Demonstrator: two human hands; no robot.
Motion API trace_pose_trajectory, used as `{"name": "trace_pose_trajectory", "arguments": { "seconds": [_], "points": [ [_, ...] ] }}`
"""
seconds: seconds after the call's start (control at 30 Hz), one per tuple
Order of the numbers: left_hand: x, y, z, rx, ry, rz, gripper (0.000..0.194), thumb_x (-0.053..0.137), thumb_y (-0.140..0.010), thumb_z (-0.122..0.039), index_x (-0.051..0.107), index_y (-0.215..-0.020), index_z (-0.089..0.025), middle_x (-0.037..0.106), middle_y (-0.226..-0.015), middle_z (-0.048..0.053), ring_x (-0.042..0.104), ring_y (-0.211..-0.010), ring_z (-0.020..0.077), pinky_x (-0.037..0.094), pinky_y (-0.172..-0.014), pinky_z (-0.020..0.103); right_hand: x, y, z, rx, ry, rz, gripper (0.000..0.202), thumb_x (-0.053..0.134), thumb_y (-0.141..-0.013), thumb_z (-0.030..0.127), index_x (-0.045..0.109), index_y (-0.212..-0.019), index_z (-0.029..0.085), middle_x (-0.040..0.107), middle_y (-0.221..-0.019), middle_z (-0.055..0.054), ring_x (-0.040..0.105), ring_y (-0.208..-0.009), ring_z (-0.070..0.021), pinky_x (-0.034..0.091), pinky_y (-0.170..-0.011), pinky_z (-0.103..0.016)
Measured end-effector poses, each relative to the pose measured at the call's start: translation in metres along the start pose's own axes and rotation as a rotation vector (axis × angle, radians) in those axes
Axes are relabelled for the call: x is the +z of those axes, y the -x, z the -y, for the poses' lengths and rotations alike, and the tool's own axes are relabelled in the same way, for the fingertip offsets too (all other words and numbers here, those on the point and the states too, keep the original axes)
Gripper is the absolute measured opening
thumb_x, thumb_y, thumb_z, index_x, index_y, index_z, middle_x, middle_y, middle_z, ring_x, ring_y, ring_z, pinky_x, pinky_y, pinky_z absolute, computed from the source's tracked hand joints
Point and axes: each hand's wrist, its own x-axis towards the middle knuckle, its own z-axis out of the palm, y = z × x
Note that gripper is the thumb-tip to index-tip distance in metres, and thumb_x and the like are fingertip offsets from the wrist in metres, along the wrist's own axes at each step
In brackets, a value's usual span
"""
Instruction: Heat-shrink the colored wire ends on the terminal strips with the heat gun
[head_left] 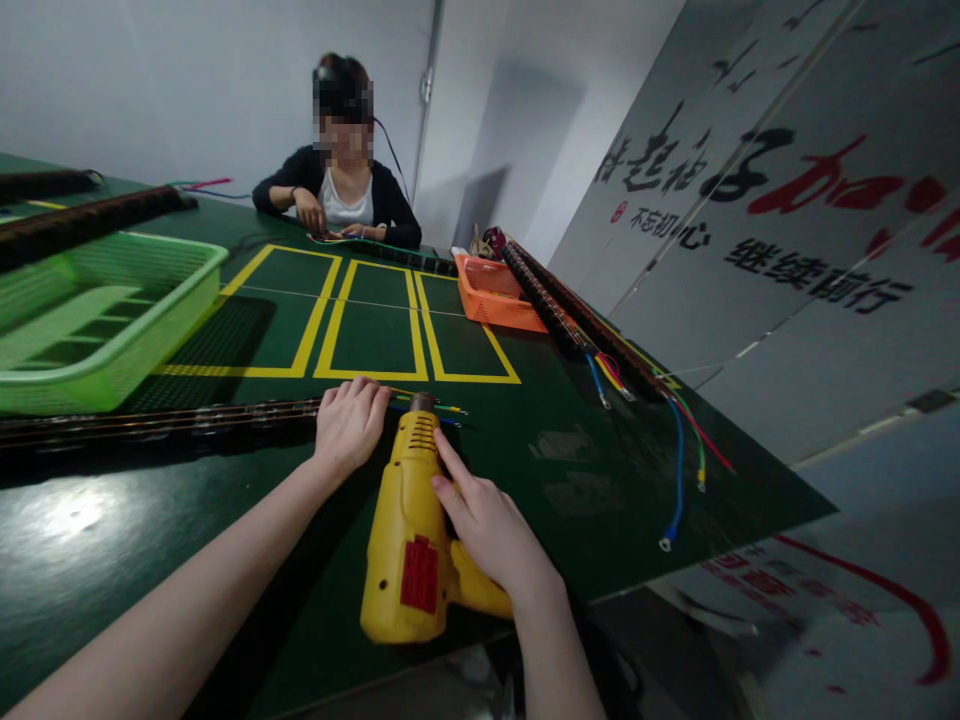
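My left hand (351, 425) is closed around the end of a long black cable chain (225, 418) that lies across the table from the left. Thin wires (450, 408) with green-yellow and blue ends stick out to the right of that hand, partly behind the nozzle. A yellow heat gun (401, 520) with a red label lies in front of me, its metal nozzle pointing away, close to the wires. My right hand (495, 525) grips the heat gun from the right, fingers along its barrel; the palm side is hidden.
A green basket (150, 335) stands at left, near more cable chains (97, 222). An orange basket (499, 312) sits at the back right beside chains (551, 310) with lugged wires (679, 480). Across the green table (637, 500), another person (345, 190) handles wires.
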Motion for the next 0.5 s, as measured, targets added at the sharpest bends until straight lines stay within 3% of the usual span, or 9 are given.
{"name": "trace_pose_trajectory", "arguments": {
  "seconds": [0.23, 0.37, 0.5],
  "points": [
    [0.0, 0.0, 0.0, 0.023, -0.01, 0.007, 0.032, 0.032, -0.093, -0.035, 0.059, -0.092, -0.019, 0.061, -0.1, 0.007, 0.055, -0.096, 0.0241, 0.037, -0.081, 0.037, -0.011, 0.006, -0.02, 0.061, 0.006, -0.053, 0.051, 0.017, -0.094, 0.053, 0.011, -0.143, 0.041, 0.061, -0.12, -0.006, 0.061, -0.103, -0.0266, 0.044, -0.078, -0.037],
    [-0.004, 0.001, 0.002, 0.059, 0.003, 0.036, 0.025, 0.035, -0.09, -0.029, 0.057, -0.097, -0.02, 0.059, -0.106, 0.007, 0.056, -0.096, 0.0232, 0.039, -0.08, 0.036, -0.007, 0.008, -0.026, 0.019, 0.007, -0.097, 0.051, 0.019, -0.095, 0.051, 0.014, -0.143, 0.037, 0.06, -0.121, -0.007, 0.06, -0.104, -0.0251, 0.044, -0.079, -0.036],
    [-0.013, 0.0, 0.007, 0.054, 0.011, 0.043, 0.025, 0.034, -0.09, -0.027, 0.055, -0.102, -0.02, 0.061, -0.106, 0.008, 0.058, -0.095, 0.0223, 0.04, -0.078, 0.034, -0.008, 0.01, -0.034, -0.073, 0.009, -0.223, 0.049, 0.029, -0.094, 0.048, 0.035, -0.138, 0.028, 0.062, -0.112, -0.008, 0.058, -0.103, -0.0211, 0.044, -0.085, -0.036]
  ]
}}
